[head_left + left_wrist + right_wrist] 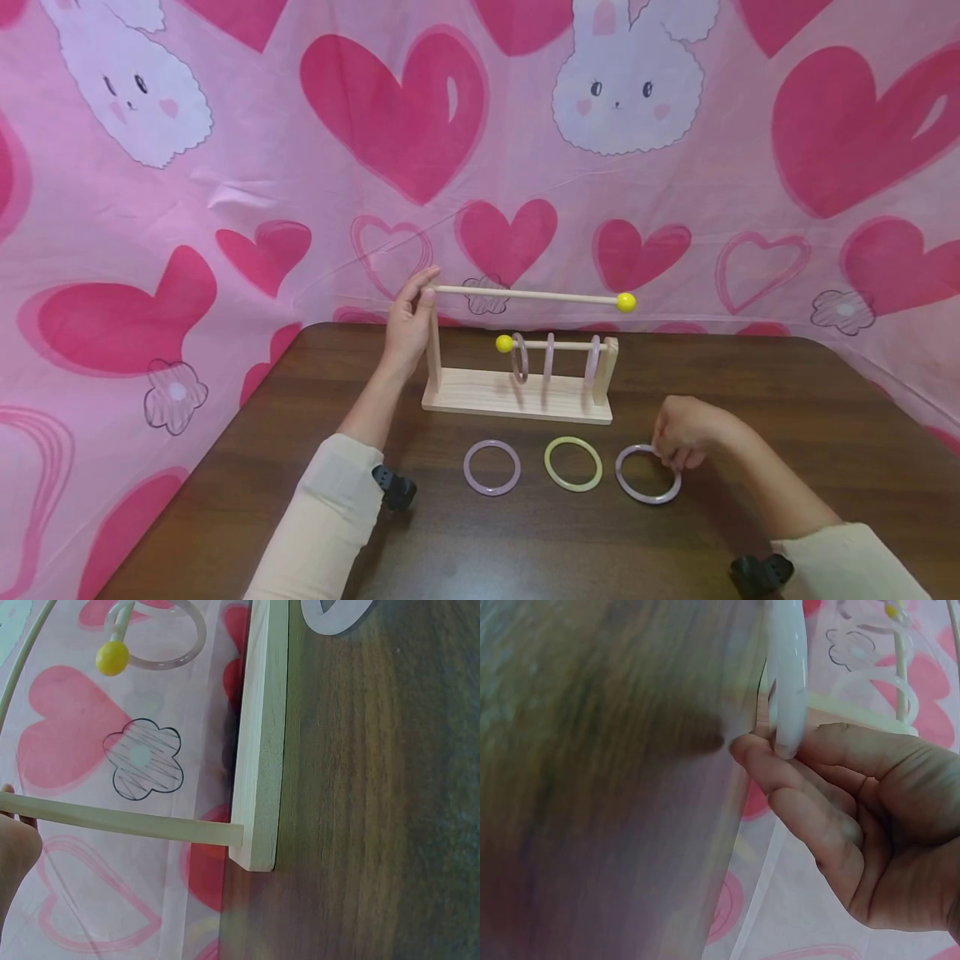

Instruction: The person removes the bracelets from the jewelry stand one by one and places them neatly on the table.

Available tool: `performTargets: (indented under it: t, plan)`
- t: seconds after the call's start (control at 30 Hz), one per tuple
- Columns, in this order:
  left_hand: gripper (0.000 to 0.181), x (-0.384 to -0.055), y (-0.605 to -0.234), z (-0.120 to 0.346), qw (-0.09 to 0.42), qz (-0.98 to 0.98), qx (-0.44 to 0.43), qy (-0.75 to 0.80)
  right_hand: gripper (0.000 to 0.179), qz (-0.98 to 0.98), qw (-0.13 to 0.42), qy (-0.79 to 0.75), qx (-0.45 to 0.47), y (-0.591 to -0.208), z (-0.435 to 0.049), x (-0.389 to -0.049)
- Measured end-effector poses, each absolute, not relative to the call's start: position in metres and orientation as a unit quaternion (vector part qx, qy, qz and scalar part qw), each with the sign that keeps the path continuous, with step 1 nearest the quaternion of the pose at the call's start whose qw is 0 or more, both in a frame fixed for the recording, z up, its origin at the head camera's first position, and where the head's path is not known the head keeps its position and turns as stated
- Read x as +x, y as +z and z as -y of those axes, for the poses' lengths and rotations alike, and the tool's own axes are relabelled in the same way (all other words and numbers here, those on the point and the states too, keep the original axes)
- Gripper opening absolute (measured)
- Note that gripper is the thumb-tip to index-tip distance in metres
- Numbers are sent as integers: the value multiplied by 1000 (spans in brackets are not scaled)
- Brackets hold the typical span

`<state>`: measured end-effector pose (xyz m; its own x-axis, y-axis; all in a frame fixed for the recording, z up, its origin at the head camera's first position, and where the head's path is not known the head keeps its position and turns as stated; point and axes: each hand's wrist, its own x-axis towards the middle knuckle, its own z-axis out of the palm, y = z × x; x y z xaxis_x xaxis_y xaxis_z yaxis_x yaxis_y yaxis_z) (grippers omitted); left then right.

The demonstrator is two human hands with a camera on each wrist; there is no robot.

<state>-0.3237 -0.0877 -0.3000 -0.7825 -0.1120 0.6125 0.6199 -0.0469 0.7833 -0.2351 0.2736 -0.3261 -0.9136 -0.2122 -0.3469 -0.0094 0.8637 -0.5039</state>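
Note:
My left hand (407, 333) holds the top of the left post (433, 350) of a wooden ring stand (517, 406). From that post a long rod (525, 293) runs right to a yellow ball (626, 302). A shorter rod on the right post ends in another yellow ball (504, 343), and three rings hang on it, one being a lilac ring (550, 358). In front of the stand, my right hand (688, 429) pinches the edge of a pale purple ring (654, 500). The right wrist view shows that ring (787, 675) between thumb and fingers.
A lilac ring (492, 492) and a yellow-green ring (576, 488) lie flat on the dark wooden table (450, 550), left of the pinched ring. Behind the table hangs a pink cloth (517, 142) printed with hearts and rabbits.

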Motion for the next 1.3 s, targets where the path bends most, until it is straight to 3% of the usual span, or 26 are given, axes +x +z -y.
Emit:
performTargets:
  t: [0.77, 1.3]
  plan:
    - [31, -327, -302, 88, 270, 635, -206, -694, 6, -957, 165, -233, -47, -319, -269, -238]
    - [32, -325, -301, 89, 265, 633, -208, -697, 6, -956, 105, -262, -85, -313, -253, -236]
